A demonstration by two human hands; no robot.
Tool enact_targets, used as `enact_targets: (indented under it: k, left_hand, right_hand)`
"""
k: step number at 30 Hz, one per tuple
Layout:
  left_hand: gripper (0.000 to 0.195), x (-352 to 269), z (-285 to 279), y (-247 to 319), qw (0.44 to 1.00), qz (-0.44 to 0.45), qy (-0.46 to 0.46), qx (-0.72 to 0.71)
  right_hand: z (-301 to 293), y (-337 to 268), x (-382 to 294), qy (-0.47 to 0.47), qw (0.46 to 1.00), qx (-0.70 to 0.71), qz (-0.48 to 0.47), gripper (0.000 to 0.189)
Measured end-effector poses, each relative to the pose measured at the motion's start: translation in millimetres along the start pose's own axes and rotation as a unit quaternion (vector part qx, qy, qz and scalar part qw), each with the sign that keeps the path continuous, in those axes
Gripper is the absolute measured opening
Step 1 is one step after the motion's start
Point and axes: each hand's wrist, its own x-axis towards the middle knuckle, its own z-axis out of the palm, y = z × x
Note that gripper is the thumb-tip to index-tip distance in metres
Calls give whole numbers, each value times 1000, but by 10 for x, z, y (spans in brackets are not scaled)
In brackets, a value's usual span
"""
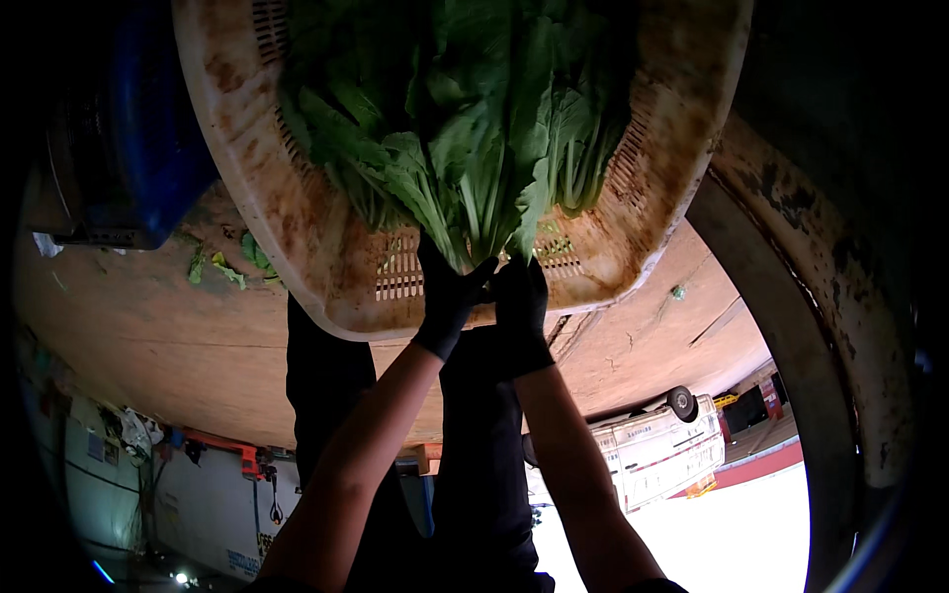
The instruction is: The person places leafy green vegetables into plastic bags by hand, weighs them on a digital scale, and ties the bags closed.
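Observation:
My left hand [448, 298], in a black glove, grips the pale stem end of a bunch of leafy greens [474, 167]. Close beside it, my right hand [522, 296], gloved alike, is closed around stems at the same end, with a leaf hanging over its fingers. Broad green leaves fan out away from both hands. A worn, stained plastic basket [348, 285] with slotted walls holds these greens and further bunches [582, 159] to either side. Both wrists reach in over its near rim. The far part of the basket is dark and cut off by the picture's edge.
A blue plastic container [159, 163] stands at the left, with loose leaf scraps [230, 270] on the concrete floor [185, 333] near it. At right curves a large rusty, paint-worn rim [808, 230]. A white van [652, 448] is parked in the background.

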Motion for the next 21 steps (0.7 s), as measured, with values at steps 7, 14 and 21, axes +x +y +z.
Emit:
enact_targets:
  k: [7, 14, 21]
  left_hand:
    - [77, 39, -1, 263, 986, -87, -6, -139]
    - [53, 97, -204, 191, 966, -118, -65, -221]
    - [57, 334, -712, -421, 975, -84, -116, -172]
  right_hand:
    - [-181, -561, -575, 53, 944, 297, 136, 14]
    - [-1264, 280, -1817, -6, 984, 25, 174, 38]
    - [-1168, -455, -312, -24, 997, -30, -68, 47]
